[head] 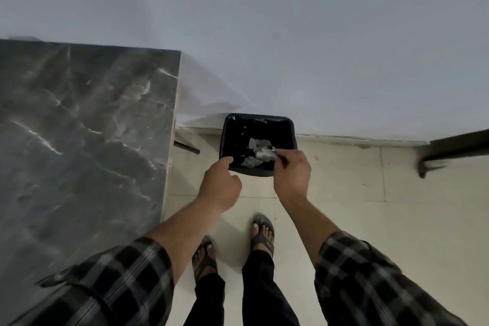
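Seen from above, a person stands over a black square plastic bin (225,137) lined with a black bag, set on pale floor tiles (344,180) against a grey wall (291,34). The right hand (292,172) hovers above the bin's near right corner, its fingertips pinching a thin dark stick-like object with a shiny tip (276,154). The likely trouble is the light pinch at the very fingertips. The object could slip free and drop among the crumpled white paper (258,152) in the bin, when perhaps only something on it is meant to fall. The hand is also close to the near rim, so anything released could land on the tiles instead. The object's shiny end pokes out leftward past the fingers, above the paper, and its dark shaft runs back under the hand. The left hand (221,185) is over the bin's near left corner, fingers curled under and thumb stretched forward, with nothing visible in it. A dark grey marble tabletop (79,127) lies to the left.
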